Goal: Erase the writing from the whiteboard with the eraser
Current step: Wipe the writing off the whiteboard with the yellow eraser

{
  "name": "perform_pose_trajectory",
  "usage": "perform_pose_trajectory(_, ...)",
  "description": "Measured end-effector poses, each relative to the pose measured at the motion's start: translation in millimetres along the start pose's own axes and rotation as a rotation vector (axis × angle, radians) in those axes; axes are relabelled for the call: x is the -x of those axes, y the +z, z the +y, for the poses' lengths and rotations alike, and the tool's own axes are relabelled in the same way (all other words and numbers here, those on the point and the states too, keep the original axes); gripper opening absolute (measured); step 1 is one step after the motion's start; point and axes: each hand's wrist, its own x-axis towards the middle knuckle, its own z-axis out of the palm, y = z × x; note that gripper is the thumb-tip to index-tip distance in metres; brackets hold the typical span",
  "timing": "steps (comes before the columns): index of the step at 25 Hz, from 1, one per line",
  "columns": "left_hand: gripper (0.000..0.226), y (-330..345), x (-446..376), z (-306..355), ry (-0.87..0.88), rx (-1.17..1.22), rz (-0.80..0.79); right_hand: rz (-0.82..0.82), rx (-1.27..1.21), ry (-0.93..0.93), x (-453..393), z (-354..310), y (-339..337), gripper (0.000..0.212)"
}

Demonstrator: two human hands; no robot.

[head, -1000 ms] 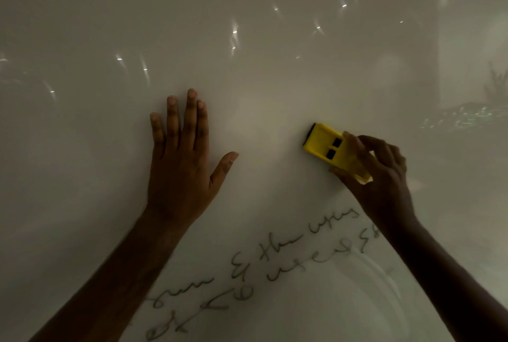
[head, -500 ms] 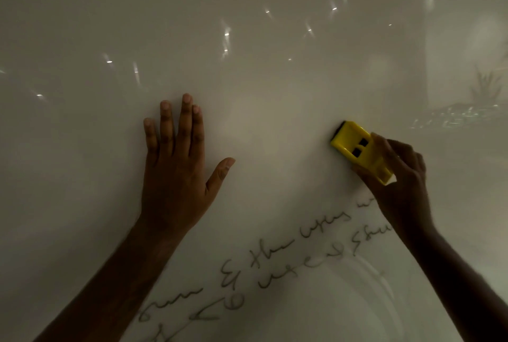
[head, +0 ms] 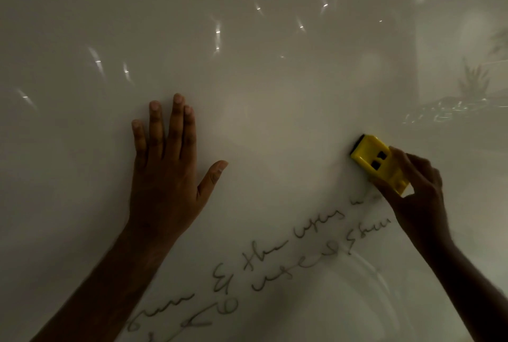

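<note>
Eraser (head: 377,161) slid right, seemingly touching whiteboard (head: 275,110)

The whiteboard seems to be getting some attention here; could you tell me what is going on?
A person is wiping a whiteboard. The right hand grips a yellow eraser against the board, just above the upper right end of the handwriting. The left hand rests flat on the board with fingers spread, holding nothing. Two slanted lines of cursive writing remain across the lower part of the board, so the job is not finished. Faint smudging shows right beside the eraser.
</note>
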Motion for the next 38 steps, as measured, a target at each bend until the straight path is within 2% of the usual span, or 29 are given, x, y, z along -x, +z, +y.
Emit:
perform_pose_trajectory(3,0.091,1.2,-0.2,2.0,-0.007,0.011,0.002,0.019,-0.045,0.024,1.1,-16.0,7.6,0.072)
perform_pose_trajectory(7,0.09,1.8,0.0,2.1,-0.001,0.015,0.001,-0.066,0.047,-0.157,52.6,-10.9,16.6,0.073)
perform_pose_trajectory(12,0.091,1.7,0.6,2.5,0.003,0.012,-0.007,-0.034,-0.003,-0.01,34.4,10.8,3.1,0.072)
perform_pose_trajectory(16,0.091,1.5,0.4,3.7,0.003,0.001,-0.011,0.048,-0.101,0.088,2.4,-18.7,7.1,0.072)
perform_pose_trajectory(21,0.091,1.9,0.8,2.9,0.014,0.01,-0.013,-0.072,-0.003,-0.129,63.4,-33.0,28.2,0.069)
perform_pose_trajectory(25,0.091,1.2,0.8,2.8,0.019,0.008,-0.013,-0.044,-0.016,-0.014,64.7,-10.6,18.5,0.07)
perform_pose_trajectory(28,0.092,1.2,0.6,2.3,0.028,-0.002,-0.017,0.026,-0.07,0.059,39.3,-28.7,22.3,0.07)
perform_pose_trajectory(30,0.092,1.5,0.9,1.4,0.03,-0.001,-0.022,0.013,-0.091,0.036,44.4,-52.7,33.7,0.069)
perform_pose_trajectory(33,0.091,1.2,0.3,1.7,0.033,0.025,-0.014,-0.095,-0.07,-0.088,86.7,-79.8,49.1,0.067)
perform_pose_trajectory(35,0.089,0.0,1.1,-1.0,0.045,0.057,-0.01,-0.133,-0.046,-0.124,106.2,-77.4,49.7,0.067)
perform_pose_trajectory(38,0.087,-2.4,7.9,-19.5,0.135,0.098,-0.006,-0.12,-0.048,-0.074,95.1,-61.8,40.0,0.069)
